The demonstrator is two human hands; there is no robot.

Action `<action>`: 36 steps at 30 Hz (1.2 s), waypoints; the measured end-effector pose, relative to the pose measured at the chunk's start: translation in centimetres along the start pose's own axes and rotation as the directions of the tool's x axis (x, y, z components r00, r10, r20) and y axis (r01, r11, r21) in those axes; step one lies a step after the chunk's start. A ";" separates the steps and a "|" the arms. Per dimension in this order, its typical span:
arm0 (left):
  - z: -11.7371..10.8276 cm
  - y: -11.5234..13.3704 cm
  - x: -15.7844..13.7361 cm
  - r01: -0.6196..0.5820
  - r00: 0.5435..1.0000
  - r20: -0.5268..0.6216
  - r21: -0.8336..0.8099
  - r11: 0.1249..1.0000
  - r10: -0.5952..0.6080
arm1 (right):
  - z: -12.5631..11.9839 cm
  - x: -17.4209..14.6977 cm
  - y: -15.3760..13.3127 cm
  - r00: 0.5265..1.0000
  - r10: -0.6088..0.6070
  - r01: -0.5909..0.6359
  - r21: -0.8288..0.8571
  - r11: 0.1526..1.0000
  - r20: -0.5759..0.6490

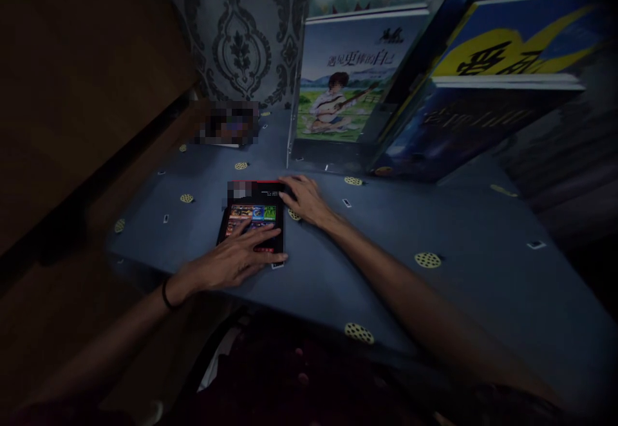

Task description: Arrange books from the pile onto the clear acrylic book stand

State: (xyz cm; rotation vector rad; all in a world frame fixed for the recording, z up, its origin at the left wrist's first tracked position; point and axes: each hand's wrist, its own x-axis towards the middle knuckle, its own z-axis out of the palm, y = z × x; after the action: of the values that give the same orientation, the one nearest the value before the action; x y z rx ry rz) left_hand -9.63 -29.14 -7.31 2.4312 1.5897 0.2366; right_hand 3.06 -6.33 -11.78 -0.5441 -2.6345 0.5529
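A black book (253, 195) with small colourful pictures on its cover and a red top edge lies flat near the table's front edge. Spread across its lower half, my left hand (236, 255) rests with fingers apart and covers some of the pictures. A dark band circles the left wrist. My right hand (305, 199) is at the book's upper right corner, its fingertips touching the edge and the thumb apart from the fingers. The side of the book under the left palm is hidden.
The table (376, 239) has a blue cloth with yellow dotted shapes. A clear stand holds a guitar-player book (347, 98); beside it stand a blue-and-yellow book (512, 46) and a dark blue book (463, 123). Another book (226, 123), partly blurred, lies at the back left.
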 end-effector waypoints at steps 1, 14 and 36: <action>0.0 0.1 0.0 0.004 1.000 -0.007 0.001 1.000 -0.004 | 0.1 0.0 0.0 1.000 -0.001 0.001 -0.003 1.000 -0.005; -1.8 1.0 -3.9 0.157 0.986 -0.026 -0.190 0.969 -0.164 | -2.8 -6.4 -3.8 0.998 -0.031 0.008 -0.340 0.940 -0.060; -1.2 1.3 -4.4 0.298 0.925 -0.141 -0.313 0.902 -0.354 | 1.8 -0.4 -7.2 0.962 -0.181 0.173 0.059 0.983 0.205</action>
State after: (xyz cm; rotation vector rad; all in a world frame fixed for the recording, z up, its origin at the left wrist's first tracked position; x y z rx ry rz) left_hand -10.51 -33.58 -5.87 1.9358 1.8671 0.6136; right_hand 0.47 -13.13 -10.20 -0.2444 -2.8263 0.6364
